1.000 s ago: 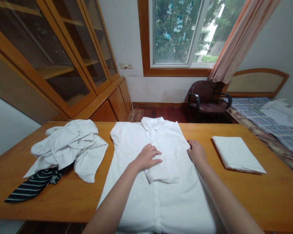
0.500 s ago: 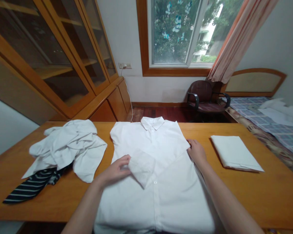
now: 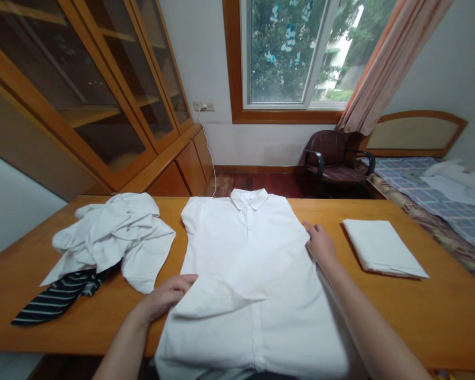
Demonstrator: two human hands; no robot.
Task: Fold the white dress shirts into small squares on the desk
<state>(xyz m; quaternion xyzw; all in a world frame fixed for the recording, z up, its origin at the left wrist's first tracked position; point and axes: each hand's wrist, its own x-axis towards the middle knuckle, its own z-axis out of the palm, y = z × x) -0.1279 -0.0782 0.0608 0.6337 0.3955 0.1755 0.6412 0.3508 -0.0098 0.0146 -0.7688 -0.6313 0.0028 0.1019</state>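
A white collared shirt [image 3: 253,248] lies flat, front up, on the wooden table [image 3: 439,311], collar toward the window. My left hand [image 3: 167,298] is closed on the end of its sleeve [image 3: 217,298], which is drawn across the shirt's front to the left side. My right hand [image 3: 320,244] rests with its fingers stretched flat on the shirt's right edge, pressing it to the table.
A crumpled heap of white shirts [image 3: 114,237] lies at the table's left, with a dark striped tie [image 3: 51,303] under it. A folded white shirt [image 3: 382,248] sits at the right. Beyond the table stand a dark armchair [image 3: 334,158], a bed [image 3: 439,195] and glass-fronted cabinets [image 3: 83,95].
My left hand has pulled the sleeve from the shirt's middle across to its left edge and down toward me. My right hand has stayed on the right edge.
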